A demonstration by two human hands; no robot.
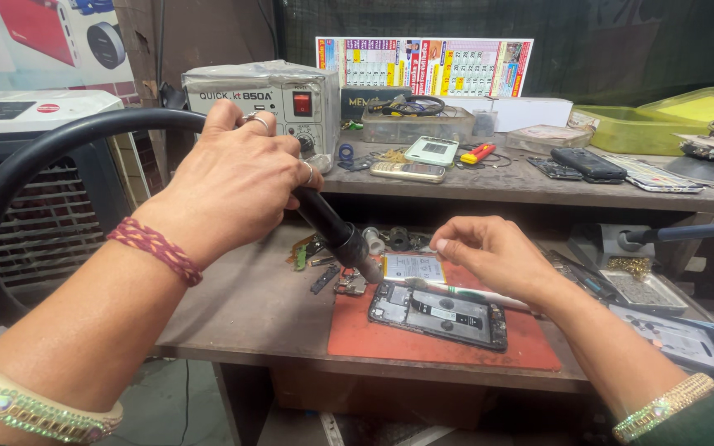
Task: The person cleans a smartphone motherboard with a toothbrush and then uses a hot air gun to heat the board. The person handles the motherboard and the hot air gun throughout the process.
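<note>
In the head view, the left hand (237, 177) is wrapped firmly around the black handle of a hot-air wand (336, 231), fingers (291, 165) curled tight over the grip, 2 rings showing on them. The wand runs down and to the right out of the fist, and its metal nozzle (368, 266) ends well below the fingertips, just above the upper left corner of an opened phone (440, 314). A thick black hose (35, 157) arcs back from behind the knuckles and loops away over the wrist. The right hand (493, 252) hangs over the phone's upper edge, thumb and forefinger (448, 239) pinched narrowly together; whether they grip the slim white and green tool (473, 293) that lies slanting beneath the palm, or something smaller, cannot be told. The phone lies back-open on a red mat (373, 334), directly below the right fingertips and to the right of the nozzle. A small white label-like part (413, 268) sits between the nozzle and the pinched fingers. Loose small parts (324, 268) lie on the wooden bench (241, 306) just under the left fingers. Beyond the left knuckles stands a grey rework station (266, 95) with a red switch, and past both hands, on the raised shelf, a small keypad phone (409, 171) lies flat.
</note>
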